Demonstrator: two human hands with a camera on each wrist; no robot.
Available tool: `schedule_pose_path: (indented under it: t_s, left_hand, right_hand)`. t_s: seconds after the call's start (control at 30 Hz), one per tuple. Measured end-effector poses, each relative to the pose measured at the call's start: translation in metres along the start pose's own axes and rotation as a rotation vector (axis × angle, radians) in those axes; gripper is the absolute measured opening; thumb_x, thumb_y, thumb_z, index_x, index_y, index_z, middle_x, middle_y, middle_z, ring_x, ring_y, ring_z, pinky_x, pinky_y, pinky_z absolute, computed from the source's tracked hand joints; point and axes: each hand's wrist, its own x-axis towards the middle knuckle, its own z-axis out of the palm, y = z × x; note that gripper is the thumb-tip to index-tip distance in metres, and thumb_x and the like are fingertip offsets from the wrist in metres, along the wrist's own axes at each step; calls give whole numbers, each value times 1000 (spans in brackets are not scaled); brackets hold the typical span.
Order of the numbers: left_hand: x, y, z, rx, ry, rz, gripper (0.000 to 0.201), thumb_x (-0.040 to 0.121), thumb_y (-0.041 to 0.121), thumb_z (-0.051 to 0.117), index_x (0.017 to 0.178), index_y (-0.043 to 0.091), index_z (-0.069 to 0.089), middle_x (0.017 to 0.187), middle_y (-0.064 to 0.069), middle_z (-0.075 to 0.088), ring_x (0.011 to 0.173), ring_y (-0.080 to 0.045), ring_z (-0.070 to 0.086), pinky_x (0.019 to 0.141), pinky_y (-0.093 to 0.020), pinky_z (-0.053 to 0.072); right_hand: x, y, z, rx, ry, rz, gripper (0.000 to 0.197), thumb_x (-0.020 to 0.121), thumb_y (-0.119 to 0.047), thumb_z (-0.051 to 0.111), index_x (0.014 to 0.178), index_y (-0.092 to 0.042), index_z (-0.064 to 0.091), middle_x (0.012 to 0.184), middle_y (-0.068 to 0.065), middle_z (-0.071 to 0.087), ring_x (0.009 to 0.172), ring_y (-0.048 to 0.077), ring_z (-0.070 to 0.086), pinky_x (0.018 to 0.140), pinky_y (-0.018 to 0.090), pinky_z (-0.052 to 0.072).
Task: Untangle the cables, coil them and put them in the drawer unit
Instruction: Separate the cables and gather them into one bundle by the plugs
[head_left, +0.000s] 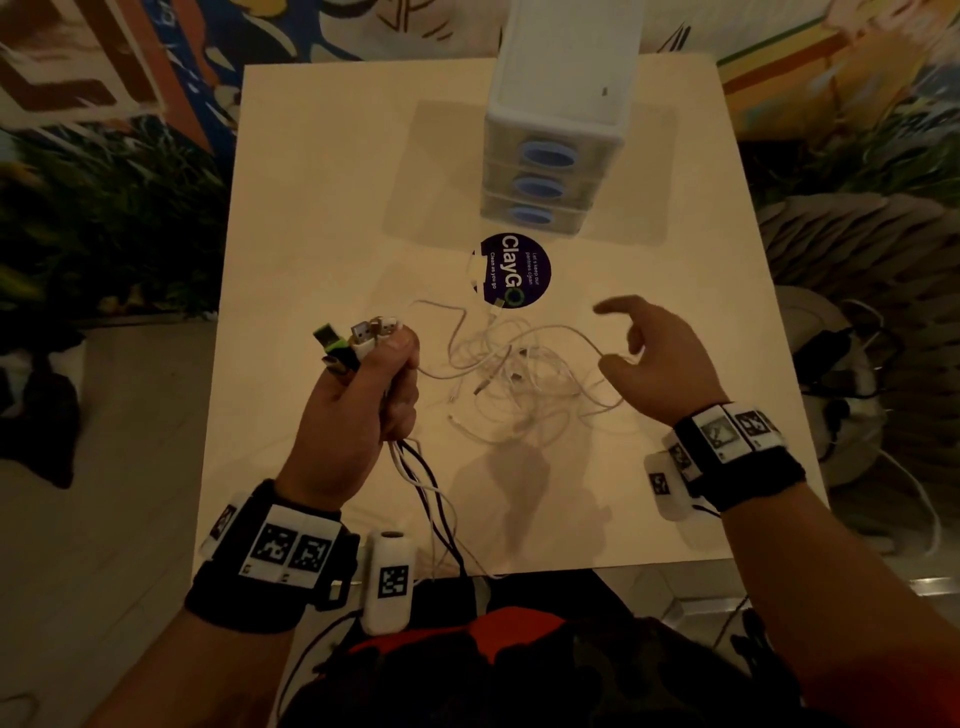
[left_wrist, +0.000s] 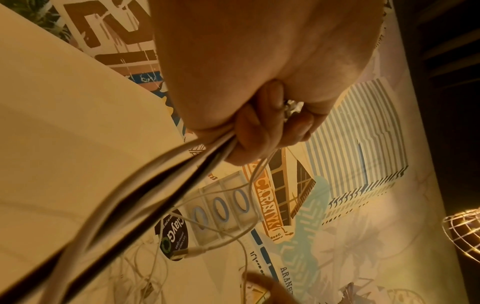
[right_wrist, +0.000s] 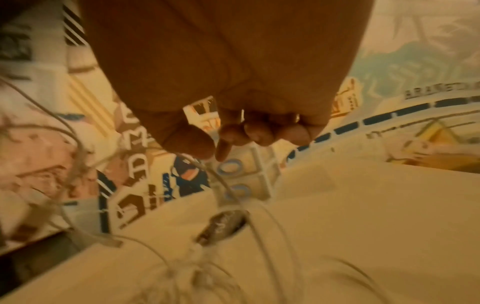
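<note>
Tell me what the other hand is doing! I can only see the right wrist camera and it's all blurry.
Observer: The left hand grips a bunch of plugs in a fist. One plug is green and black.
Operator: Do wires hang from it?
Observer: Yes, black and white cables hang below the fist and run past the near edge of the table.
Operator: How many drawers are there?
Observer: The drawer unit has three, all closed.
</note>
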Motion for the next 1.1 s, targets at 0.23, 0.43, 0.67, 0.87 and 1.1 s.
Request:
schedule_pose_path:
  t_s: [0.23,0.43,0.67,0.87,1.1]
  left_hand:
    - [2,5,3,111,-112,-21,23,89,37,60,75,18,55,64,-4,25,49,-10,27,46,-27,21]
    - [2,6,3,222,-59,20,21,84,41,66,80,21,59,61,3,33,48,-9,30,45,-23,29]
    - [6,6,-14,120,131,86,35,84,38,67,81,11,46,55,7,27,44,-7,23,42,-21,26]
    - [10,6,-19,116,134,89,33,84,39,67,78,16,43,54,7,26,44,-8,20,43,-24,21]
    - [15,5,-16,127,148,94,26,92,35,63,73,21,53,53,10,29,42,-6,23,42,-22,23]
  right_hand:
    - [25,-92,14,19,-293,-456,51,89,-41,70,137,-31,57,116,-5,59,102,4,49,91,24,41]
    - [43,-103,25,-18,-459,-317,24,103,-23,50,113,-22,72,97,-11,69,87,5,62,82,27,49]
    - [55,-59,12,-59,-273,-44,22,103,-35,49,105,-24,68,80,-4,70,79,15,66,80,35,52]
    - [58,-38,3,-47,-189,7,18,101,-41,53,106,-30,67,66,-10,61,76,16,66,65,27,40]
    - [44,-46,-23,44,-211,-44,18,100,-27,57,113,-29,69,77,-14,65,78,9,65,72,30,47]
